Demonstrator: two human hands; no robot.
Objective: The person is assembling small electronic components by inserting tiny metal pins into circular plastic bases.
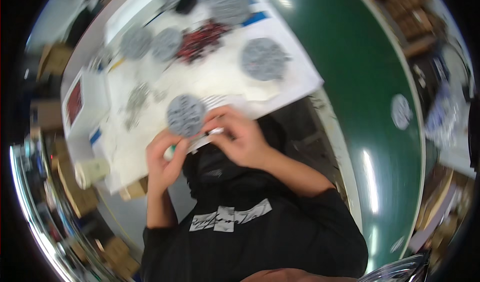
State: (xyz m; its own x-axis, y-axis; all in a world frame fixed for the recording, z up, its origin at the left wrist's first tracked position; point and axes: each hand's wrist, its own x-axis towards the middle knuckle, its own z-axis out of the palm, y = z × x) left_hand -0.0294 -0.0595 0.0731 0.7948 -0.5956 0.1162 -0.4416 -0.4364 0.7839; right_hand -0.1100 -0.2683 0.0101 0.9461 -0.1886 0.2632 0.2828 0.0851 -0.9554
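Close to the table's near edge, both of my hands are in front of a grey round disc (186,115) dotted with dark marks. My left hand (164,157) is closed at the disc's lower left, with a small white-and-green piece (170,152) showing between thumb and fingers. At the disc's lower right, my right hand (241,138) pinches a small white piece (216,131) between thumb and fingertips. Motion blur hides the exact kind of both pieces, and I cannot tell whether the fingers touch the disc.
Beyond the hands lie a heap of red and black small parts (202,41), more grey discs (263,58) and scattered small metal-coloured pieces (137,99). A white box (90,98) with reddish contents stands left. A green table (345,77) runs along the right.
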